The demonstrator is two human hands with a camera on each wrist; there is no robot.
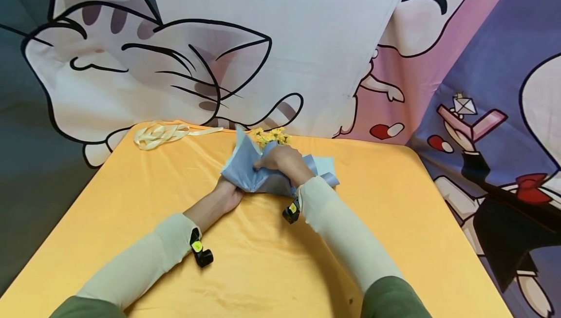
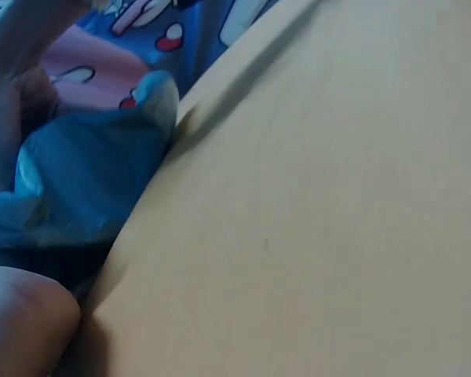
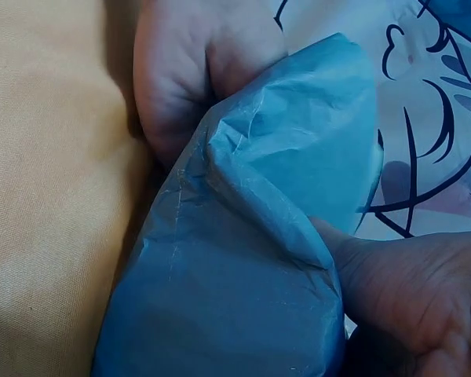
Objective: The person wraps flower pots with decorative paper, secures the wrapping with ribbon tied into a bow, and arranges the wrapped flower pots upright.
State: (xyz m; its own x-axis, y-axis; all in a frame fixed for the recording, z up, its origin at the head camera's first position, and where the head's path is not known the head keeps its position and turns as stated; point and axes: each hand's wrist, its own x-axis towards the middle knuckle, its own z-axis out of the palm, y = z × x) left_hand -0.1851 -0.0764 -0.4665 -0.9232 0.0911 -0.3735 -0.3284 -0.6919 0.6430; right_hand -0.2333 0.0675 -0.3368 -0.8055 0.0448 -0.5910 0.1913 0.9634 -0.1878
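Observation:
A sheet of blue wrapping paper [image 1: 245, 167], folded and creased, lies around a bunch of small yellow flowers [image 1: 273, 135] that shows above its far edge. My left hand [image 1: 229, 194] holds the paper low on its near left side; its fingers are hidden behind the paper. From above, my right hand [image 1: 285, 159] reaches over and grips a fold of the paper. In the right wrist view the right thumb [image 3: 341, 247] lies against that fold, and the left hand [image 3: 208, 71] disappears behind the paper's far edge. Pale blue ends of the wrapping stick out to the right.
A loose cream ribbon [image 1: 159, 134] lies bundled at the table's back left, one end trailing right. A yellow cloth covers the table [image 1: 372, 201]. Behind it hangs a backdrop [image 1: 315, 55] printed with cartoon figures. Each wrist bears a small black camera [image 1: 202, 254].

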